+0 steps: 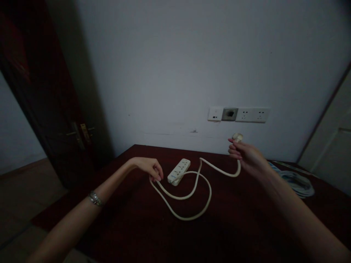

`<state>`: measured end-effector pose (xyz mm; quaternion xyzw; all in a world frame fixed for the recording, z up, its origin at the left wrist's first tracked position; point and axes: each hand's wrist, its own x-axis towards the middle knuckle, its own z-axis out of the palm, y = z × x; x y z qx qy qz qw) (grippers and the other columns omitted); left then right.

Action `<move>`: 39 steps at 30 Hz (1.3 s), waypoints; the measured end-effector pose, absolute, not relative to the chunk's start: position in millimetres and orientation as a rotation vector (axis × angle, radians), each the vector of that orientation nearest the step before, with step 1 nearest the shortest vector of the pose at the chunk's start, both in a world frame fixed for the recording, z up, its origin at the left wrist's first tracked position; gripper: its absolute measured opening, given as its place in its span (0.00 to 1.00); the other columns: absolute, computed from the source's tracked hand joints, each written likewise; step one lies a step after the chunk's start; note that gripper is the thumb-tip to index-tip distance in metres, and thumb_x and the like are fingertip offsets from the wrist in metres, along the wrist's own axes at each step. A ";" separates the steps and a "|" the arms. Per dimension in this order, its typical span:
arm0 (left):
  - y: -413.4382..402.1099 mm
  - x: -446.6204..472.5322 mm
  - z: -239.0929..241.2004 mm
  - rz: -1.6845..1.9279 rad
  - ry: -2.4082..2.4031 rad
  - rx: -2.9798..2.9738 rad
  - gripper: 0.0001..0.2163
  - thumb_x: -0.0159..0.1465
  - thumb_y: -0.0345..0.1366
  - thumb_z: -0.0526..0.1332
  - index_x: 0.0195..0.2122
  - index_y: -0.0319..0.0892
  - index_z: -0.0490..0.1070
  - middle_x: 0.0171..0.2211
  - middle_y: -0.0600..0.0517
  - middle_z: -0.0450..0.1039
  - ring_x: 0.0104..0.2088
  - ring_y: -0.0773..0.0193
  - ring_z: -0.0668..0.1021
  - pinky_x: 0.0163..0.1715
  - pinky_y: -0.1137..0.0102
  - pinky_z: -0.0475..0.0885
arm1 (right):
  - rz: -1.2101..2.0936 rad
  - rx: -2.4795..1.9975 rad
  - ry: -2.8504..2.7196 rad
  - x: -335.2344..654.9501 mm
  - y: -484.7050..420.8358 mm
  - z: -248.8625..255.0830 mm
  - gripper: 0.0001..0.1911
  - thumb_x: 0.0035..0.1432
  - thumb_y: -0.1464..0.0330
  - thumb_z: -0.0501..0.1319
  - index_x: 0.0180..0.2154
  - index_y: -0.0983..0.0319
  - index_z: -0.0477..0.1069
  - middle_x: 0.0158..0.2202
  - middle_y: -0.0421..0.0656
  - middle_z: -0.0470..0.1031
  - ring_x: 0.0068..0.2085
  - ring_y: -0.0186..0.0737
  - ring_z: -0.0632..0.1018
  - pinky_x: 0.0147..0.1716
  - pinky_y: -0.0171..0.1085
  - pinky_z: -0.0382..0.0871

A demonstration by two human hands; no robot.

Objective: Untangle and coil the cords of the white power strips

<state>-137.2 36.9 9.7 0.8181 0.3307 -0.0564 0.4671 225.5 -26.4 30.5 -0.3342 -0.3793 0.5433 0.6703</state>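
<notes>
Where I'm at: plug is up off the table, clamped in my right hand, not in the wall sockets just above it. My left hand is pinched shut on the cord, with the power strip right beside it. The cord's thick, cream, in loose loops between my hands.

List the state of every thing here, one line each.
plug: unplugged, held up in the right hand
cord: slack, looped on the table, left hand touching it
power strip: flat on the table, nothing plugged in
wall sockets: empty
door: open
grey cable: coiled on the table
</notes>
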 end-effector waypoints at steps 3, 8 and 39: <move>38.3 -128.6 13.3 -0.262 0.822 2.008 0.15 0.51 0.42 0.67 0.38 0.41 0.75 0.26 0.51 0.76 0.24 0.66 0.76 0.26 0.73 0.69 | 1.266 -0.688 -0.829 213.6 -27.3 45.9 0.05 0.51 0.76 0.59 0.33 0.66 0.67 0.20 0.35 0.56 0.17 0.22 0.55 0.10 0.22 0.49; 25.9 -84.4 20.3 0.265 0.845 2.160 0.22 0.48 0.40 0.69 0.45 0.38 0.72 0.36 0.47 0.76 0.34 0.64 0.76 0.31 0.73 0.68 | 1.283 -0.593 -0.865 181.5 -30.8 77.1 0.04 0.54 0.77 0.57 0.31 0.63 0.65 0.20 0.35 0.53 0.17 0.22 0.53 0.09 0.20 0.48; -59.5 -14.3 -16.4 0.384 0.502 2.989 0.12 0.66 0.38 0.49 0.29 0.42 0.66 0.17 0.53 0.63 0.17 0.67 0.65 0.19 0.71 0.54 | 0.849 -0.887 -0.540 216.5 65.3 58.2 0.10 0.53 0.78 0.54 0.23 0.62 0.59 0.14 0.32 0.57 0.12 0.20 0.52 0.07 0.22 0.42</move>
